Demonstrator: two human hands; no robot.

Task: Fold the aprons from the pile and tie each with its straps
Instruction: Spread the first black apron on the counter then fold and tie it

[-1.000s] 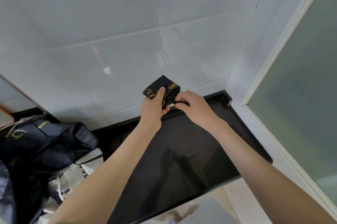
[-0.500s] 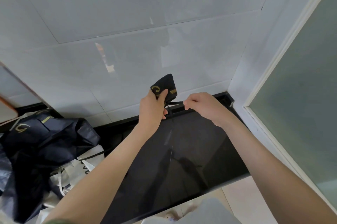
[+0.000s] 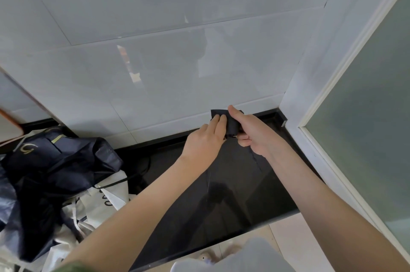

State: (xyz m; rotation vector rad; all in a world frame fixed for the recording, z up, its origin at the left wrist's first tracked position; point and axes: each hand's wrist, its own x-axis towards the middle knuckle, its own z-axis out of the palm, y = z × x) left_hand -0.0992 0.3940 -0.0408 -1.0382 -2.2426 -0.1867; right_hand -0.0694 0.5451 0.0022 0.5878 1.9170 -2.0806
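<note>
Head view only. Found the folded apron as a small dark bundle, held up between both hands, above the back edge of the black countertop and close to the white tiled wall. Couldn't tell whether it touched the wall. Noted the left hand with fingers straight and together, pressed flat on the bundle's near face, thumb out of sight. Noted the right hand gripping the bundle from the right, thumb stuck up over the top edge, other fingers curled in below. Made out a thin dark strap trailing down from under the right hand, hard to follow against the black top. Logged the pile at the far left of the countertop, well apart from the hands: crumpled dark aprons with gold lettering on top, white aprons underneath, thin cords sticking out. Spotted a frosted glass panel in a white frame along the right edge.
</note>
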